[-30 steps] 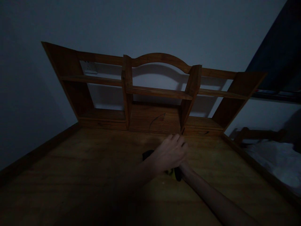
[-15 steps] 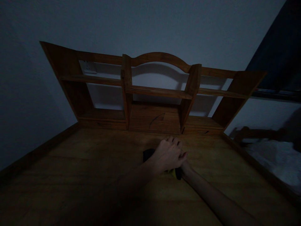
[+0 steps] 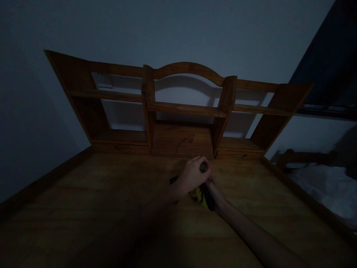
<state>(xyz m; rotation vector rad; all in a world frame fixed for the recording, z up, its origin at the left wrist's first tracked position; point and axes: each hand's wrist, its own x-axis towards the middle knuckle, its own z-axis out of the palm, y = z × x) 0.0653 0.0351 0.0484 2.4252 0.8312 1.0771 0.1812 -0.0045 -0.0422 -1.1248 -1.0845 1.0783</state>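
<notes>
Both my hands meet over the middle of a wooden desk (image 3: 97, 208) in dim light. My left hand (image 3: 192, 175) is closed, its fingers curled round a small dark thing at its tip. My right hand (image 3: 213, 190) lies under and behind the left one and is mostly hidden, with fingers wrapped on a black and yellow object (image 3: 201, 196) that rests on the desk. What the object is I cannot make out. A dark part of it (image 3: 173, 180) shows to the left of my left wrist.
A wooden shelf unit (image 3: 184, 108) with an arched top stands at the desk's back against a pale wall. A raised wooden rim (image 3: 44, 182) runs along the desk's left side. White bedding (image 3: 329, 190) and a wooden rail lie to the right.
My left hand has gone from loosely spread fingers to a closed grip and shifted slightly left and up. More of the yellow part of the object now shows.
</notes>
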